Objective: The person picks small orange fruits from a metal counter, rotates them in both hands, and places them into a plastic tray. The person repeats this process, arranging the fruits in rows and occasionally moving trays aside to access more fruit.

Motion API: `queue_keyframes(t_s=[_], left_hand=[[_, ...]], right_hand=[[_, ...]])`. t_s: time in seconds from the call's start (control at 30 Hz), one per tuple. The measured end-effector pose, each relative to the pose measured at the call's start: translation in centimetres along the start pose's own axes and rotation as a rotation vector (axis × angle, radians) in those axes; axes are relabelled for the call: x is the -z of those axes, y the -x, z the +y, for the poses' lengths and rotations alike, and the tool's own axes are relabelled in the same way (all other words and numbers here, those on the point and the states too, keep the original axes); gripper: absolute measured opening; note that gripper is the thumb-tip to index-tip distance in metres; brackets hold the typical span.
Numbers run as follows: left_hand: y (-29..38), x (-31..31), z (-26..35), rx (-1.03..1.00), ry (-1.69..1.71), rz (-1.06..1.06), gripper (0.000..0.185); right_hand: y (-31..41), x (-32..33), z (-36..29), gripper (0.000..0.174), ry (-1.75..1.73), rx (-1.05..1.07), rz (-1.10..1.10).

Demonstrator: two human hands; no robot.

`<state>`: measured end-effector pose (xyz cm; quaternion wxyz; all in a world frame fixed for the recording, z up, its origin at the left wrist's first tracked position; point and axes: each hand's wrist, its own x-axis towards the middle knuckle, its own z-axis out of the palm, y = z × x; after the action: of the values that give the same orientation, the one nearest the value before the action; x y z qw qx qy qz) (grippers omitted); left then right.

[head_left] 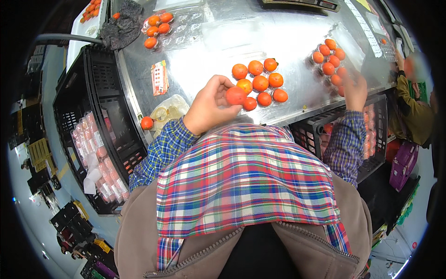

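Observation:
Between the thumb and fingers of my left hand [214,104] is a red tomato [236,96], held over the near left corner of a clear plastic tray. Several orange-red tomatoes [260,83] fill that tray on the steel table [195,69]. My right hand [356,90] is blurred at the near end of a second clear tray with several tomatoes [328,68]; whether it grips one cannot be told. Another partly filled clear tray [181,31] lies at the back left, with tomatoes [163,28] at its left end.
Printed cards [160,78], a crumpled plastic bag [167,111] and a loose tomato [147,122] lie at the left. Black crates [101,136] with packed trays stand left; another crate [378,134] is at the right. A dark cloth [122,26], a scale [306,4] and a co-worker's sleeve [404,94] border the table.

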<state>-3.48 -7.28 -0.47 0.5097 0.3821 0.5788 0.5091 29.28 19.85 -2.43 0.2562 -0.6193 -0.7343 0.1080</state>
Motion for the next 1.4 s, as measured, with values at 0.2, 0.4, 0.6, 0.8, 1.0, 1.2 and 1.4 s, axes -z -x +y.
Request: queue_keyframes(t_s=[0.2, 0.4, 0.6, 0.8, 1.0, 1.2, 1.4], left_hand=[[-0.2, -0.8, 1.0, -0.323, -0.450, 0.105, 0.046], [-0.1, -0.8, 2.1, -0.403, -0.517, 0.031, 0.048], [0.2, -1.0, 2.4, -0.261, -0.313, -0.013, 0.047], [0.4, -0.8, 2.3, -0.242, -0.285, -0.003, 0.046], [0.5, -1.0, 2.0, -0.286, -0.231, -0.042, 0.050], [0.7, -0.8, 1.6, -0.150, 0.213, -0.094, 0.051], [0.6, -0.9, 1.3, -0.303, 0.120, -0.089, 0.051]], right_hand=[[10.1, -0.3, -13.8, 0.032, -0.809, 0.263, -0.732], [12.9, -0.5, -18.9, 0.049, -1.074, -0.001, -1.130], [13.1, 0.0, -18.6, 0.045, -1.094, 0.007, -1.099], [13.3, 0.2, -18.7, 0.041, -1.065, 0.056, -1.049], [13.1, 0.5, -18.8, 0.043, -0.913, 0.306, -0.922], [13.0, 0.8, -19.0, 0.050, -0.938, 0.323, -0.911], [13.9, 0.4, -19.0, 0.046, -1.160, 0.175, -0.887]])
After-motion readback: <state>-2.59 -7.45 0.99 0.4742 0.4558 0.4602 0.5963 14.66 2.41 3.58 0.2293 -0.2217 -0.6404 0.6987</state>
